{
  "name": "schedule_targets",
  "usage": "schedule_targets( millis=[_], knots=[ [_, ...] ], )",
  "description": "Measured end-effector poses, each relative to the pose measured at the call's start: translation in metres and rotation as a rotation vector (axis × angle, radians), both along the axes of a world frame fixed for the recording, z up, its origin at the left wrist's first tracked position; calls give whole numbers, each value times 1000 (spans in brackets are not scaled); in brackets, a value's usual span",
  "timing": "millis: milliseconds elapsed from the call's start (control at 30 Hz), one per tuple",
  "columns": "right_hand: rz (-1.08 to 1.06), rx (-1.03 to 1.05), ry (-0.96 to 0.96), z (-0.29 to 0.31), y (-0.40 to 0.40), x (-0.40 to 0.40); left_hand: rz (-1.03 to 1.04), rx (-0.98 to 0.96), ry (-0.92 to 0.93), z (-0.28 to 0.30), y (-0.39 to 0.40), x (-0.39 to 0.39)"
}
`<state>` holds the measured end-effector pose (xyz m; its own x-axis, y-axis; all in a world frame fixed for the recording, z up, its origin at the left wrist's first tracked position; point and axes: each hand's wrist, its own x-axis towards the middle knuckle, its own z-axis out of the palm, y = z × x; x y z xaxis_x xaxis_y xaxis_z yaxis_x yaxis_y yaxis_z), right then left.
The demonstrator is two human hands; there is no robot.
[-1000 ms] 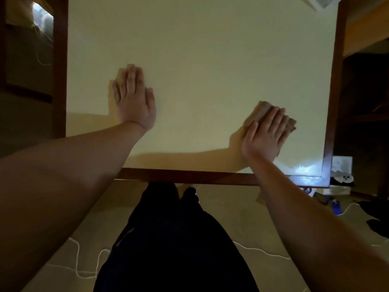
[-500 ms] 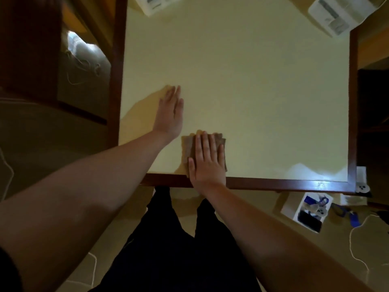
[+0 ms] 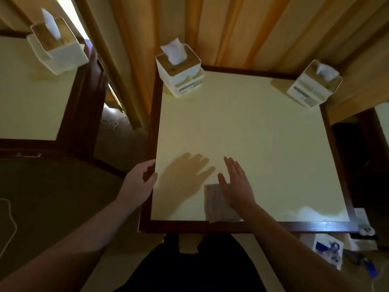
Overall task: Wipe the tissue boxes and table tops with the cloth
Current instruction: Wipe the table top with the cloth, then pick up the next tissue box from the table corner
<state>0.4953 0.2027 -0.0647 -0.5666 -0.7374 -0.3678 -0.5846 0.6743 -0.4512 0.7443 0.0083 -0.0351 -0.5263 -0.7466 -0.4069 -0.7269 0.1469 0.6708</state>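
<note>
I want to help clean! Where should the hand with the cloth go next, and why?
Probably slide the cloth forward, away from the near edge. The right hand lies on it near the table front edge, and the bare top stretches ahead to two tissue boxes at the far corners. The left hand grips the left edge.

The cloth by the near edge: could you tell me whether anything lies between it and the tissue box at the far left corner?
Nothing visible does. Between the cloth and that tissue box lies only bare table top.
</note>
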Motion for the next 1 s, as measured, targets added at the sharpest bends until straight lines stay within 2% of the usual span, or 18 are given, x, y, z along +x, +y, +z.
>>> schedule_targets(
  millis=[233,367,467,700,767,867,1000],
  knots=[
    [-56,-299,39,55,-94,-64,171,2,78,31,-40,-47],
    [-130,-372,34,78,-154,-108,219,-29,78,44,-74,-89],
    [-100,-422,30,82,-200,-137,258,-8,78,41,-107,-123],
    [69,-309,-57,58,-294,-193,411,-2,134,26,-183,-207],
    [58,-286,-107,48,-319,-204,467,8,128,20,-199,-225],
    [-38,-260,-214,40,-358,-217,618,149,178,8,-222,-245],
    [14,-237,-264,30,-391,-226,679,210,166,-15,-247,-260]
  ],
)
